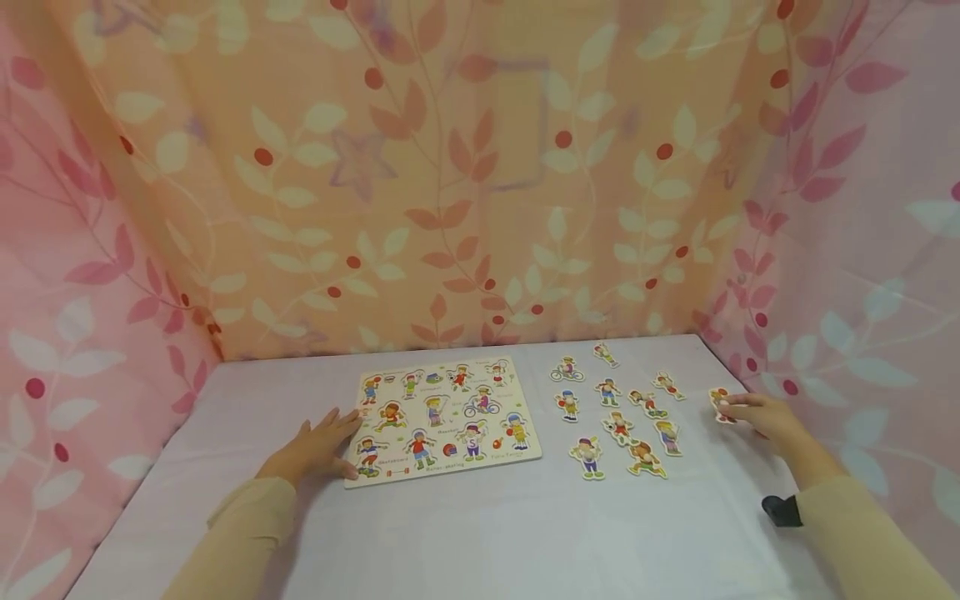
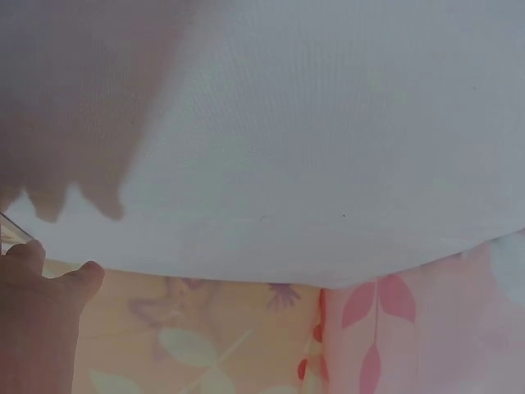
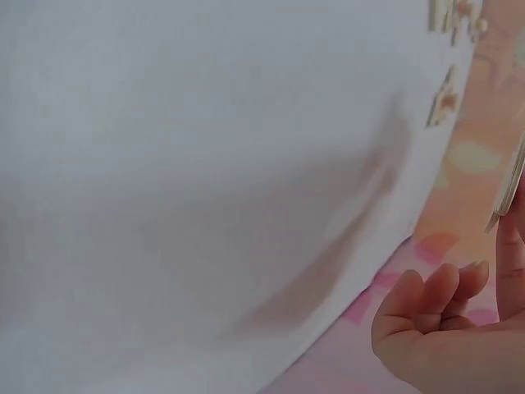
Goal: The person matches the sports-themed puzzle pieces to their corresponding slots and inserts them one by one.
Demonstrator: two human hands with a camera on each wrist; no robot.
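Observation:
A wooden puzzle board (image 1: 450,429) with printed sports figures lies on the white-covered table, left of the middle in the head view. My left hand (image 1: 318,446) rests at its left edge, thumb at the near corner, fingers spread. In the left wrist view that hand (image 2: 41,308) shows at the lower left, beside a sliver of the board. Off to the right, my right hand (image 1: 765,421) pinches a figure puzzle piece (image 1: 722,407) between thumb and fingers. The right wrist view shows this hand (image 3: 451,328) with its other fingers curled and the piece (image 3: 510,185) seen edge-on.
Several loose figure pieces lie right of the board, among them a cyclist (image 1: 567,369), a baseball player (image 1: 588,458) and a runner (image 1: 647,458). A small black object (image 1: 782,510) is by the right sleeve. Flowered curtains (image 1: 450,208) enclose the table's back and sides.

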